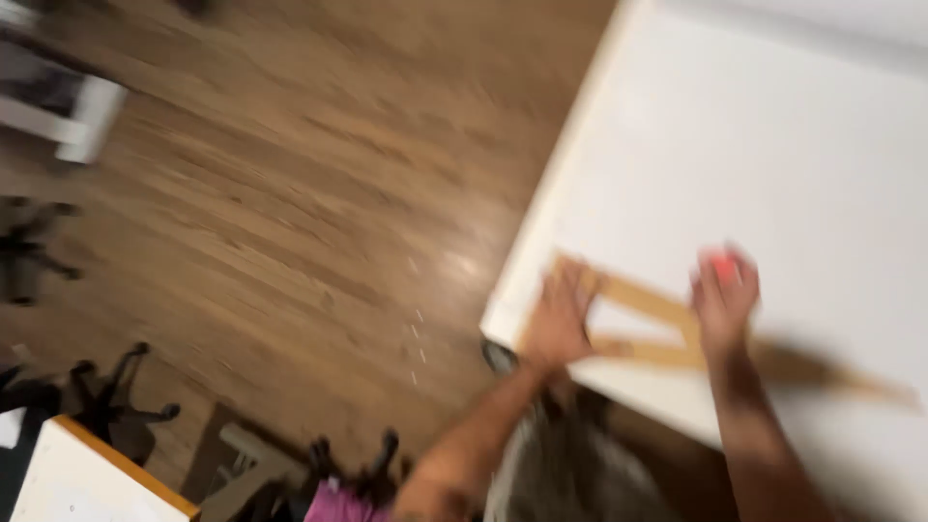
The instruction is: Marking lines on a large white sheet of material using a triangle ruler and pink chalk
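Wooden frame (657,333) lies flat — between both hands, touching each.

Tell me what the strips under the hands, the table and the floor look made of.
Strips: tan with a matte look, probably wood; blur hides any grain. Table: smooth plain white, likely laminate or painted board. Floor: brown plank pattern with a glossy glare spot, so wood or wood-look laminate.

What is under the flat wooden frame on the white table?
Only white table top shows through the flat wooden frame. The left hand and right hand cover parts; blur hides the rest.
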